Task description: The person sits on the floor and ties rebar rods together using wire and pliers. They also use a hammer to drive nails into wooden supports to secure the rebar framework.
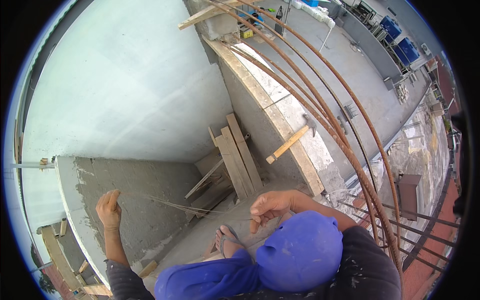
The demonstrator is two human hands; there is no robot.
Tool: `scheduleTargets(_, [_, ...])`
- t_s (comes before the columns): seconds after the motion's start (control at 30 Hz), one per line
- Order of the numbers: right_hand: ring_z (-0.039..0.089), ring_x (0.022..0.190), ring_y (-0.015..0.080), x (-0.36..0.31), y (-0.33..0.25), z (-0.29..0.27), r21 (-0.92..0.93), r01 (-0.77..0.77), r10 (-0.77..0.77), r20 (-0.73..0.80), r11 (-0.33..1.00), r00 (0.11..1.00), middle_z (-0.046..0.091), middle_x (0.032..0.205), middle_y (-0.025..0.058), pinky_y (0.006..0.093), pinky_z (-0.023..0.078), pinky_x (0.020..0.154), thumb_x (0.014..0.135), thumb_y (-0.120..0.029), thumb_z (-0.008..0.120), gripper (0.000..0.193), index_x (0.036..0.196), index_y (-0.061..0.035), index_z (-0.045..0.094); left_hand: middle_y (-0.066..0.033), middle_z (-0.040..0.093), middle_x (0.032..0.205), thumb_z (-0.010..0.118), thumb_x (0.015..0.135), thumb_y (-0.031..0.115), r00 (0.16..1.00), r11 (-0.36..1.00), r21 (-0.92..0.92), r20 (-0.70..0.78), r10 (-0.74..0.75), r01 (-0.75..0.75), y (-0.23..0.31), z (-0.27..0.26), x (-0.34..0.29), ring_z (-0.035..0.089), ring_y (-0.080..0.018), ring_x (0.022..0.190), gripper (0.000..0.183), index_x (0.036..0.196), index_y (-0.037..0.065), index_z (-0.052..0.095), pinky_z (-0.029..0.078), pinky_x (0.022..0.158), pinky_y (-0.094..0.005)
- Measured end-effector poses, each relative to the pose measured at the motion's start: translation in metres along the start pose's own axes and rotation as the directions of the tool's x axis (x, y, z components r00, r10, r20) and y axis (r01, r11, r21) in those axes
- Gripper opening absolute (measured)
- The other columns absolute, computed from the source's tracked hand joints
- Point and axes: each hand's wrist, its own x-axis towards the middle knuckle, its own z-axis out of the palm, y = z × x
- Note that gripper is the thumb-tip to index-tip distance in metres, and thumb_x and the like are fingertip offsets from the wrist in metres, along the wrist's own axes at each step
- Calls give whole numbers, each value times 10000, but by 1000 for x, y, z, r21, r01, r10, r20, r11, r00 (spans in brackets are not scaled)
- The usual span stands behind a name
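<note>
At the far left, a broad, smooth, pale greenish-white wall (pixel 125 90) rises behind a low wall coated in rough grey cement (pixel 145 195), whose outer edge is white. In front of that low wall the person's left hand (pixel 109 210), coming out of a dark sleeve (pixel 125 282), is raised with its grip pinched on one end of a loose bundle of thin grey wire strands (pixel 176 205). The strands sag slightly and run across the middle, between the two hands. Behind them, long weathered wooden planks (pixel 234 155) lean in the corner of the recess. Below, a bare foot in a grey flip-flop (pixel 229 242) shows beside the legs in bright blue trousers (pixel 300 250). Just above the bent right knee, the right hand (pixel 270 206) has its fingers curled, its grip closed on the other end of the strands. Farther right, a claw hammer with a pale wooden handle (pixel 291 143) lies across a long wooden board (pixel 272 120) edging the wall top, its handle end jutting past the board's inner edge. Beyond it, rusty brown reinforcing bars (pixel 350 150) arch past a brown box-shaped object (pixel 410 196).
</note>
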Motion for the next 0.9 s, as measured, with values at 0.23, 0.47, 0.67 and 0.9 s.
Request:
scheduleTargets(0.23, [726, 1011, 183, -4, 14, 0, -184, -124, 101, -129, 975, 987, 737, 1186, 153, 277, 575, 881, 1032, -320, 655, 319, 1116, -14, 685, -58, 684, 869, 632, 749, -54, 998, 1000, 9, 58, 15, -15, 10, -2, 5, 643, -233, 715, 270, 981, 81, 665, 501, 637, -366])
scheduleTargets(0.47, [739, 1010, 221, 14, 20, -3, -285, -281, 221, -226, 916, 949, 721, 1204, 206, 304, 602, 878, 1043, -201, 634, 426, 1374, 29, 495, -52, 700, 887, 627, 748, -55, 1000, 1000, -28, -25, 11, -12, 20, 8, 13, 658, -240, 733, 277, 987, 79, 671, 509, 652, -369])
scheduleTargets(0.67, [754, 921, 232, 11, 20, -7, -392, -214, 47, -396, 895, 917, 756, 1073, 180, 310, 609, 820, 1055, -207, 605, 341, 1280, 48, 580, -56, 715, 904, 633, 752, -48, 999, 1000, -4, 38, 16, -16, 15, 12, 8, 677, -244, 758, 275, 989, 86, 675, 527, 677, -370])
scheduleTargets(0.9, [722, 855, 195, 12, 10, -14, -764, -211, -102, -340, 611, 935, 748, 892, 98, 344, 566, 778, 1044, -205, 586, 252, 1100, 26, 669, -56, 724, 923, 646, 755, -42, 1000, 998, -56, -2, 20, -20, 25, 16, 13, 683, -260, 779, 263, 986, 81, 673, 540, 696, -385])
